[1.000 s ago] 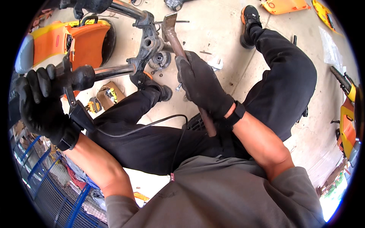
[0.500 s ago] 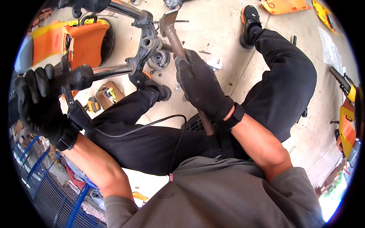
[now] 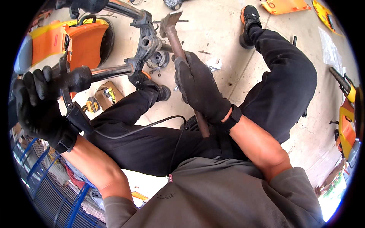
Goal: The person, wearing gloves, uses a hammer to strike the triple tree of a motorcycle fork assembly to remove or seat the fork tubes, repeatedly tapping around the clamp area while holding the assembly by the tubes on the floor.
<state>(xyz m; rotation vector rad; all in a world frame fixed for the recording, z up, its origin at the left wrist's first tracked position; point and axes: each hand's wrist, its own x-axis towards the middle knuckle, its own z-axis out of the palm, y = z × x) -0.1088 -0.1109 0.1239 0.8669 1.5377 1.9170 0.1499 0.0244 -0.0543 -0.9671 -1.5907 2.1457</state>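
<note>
The right hand (image 3: 201,91), in a black work glove, is closed around the wooden handle of a hammer (image 3: 178,45) near the centre of the frame. The handle runs up and to the left from the person's lap, and the steel head sits at the top centre, just beside the dark metal clamp (image 3: 146,34) that joins the handlebar to the rest of a small vehicle. Whether the head touches the clamp cannot be told.

The left hand (image 3: 40,104), also gloved in black, is wrapped tightly around the black rubber handlebar grip (image 3: 78,78) at the left of the frame. A chrome handlebar tube (image 3: 112,71) runs from the grip toward the clamp. A black cable (image 3: 152,123) loops from near the left wrist across the person's black trousers.

Behind the handlebar, in the upper left, stands an orange body panel (image 3: 83,41). On the concrete floor (image 3: 220,30) below the clamp lie a round metal part (image 3: 157,60) and small scattered bits. More orange and yellow panels (image 3: 285,5) lie in the upper right.
</note>
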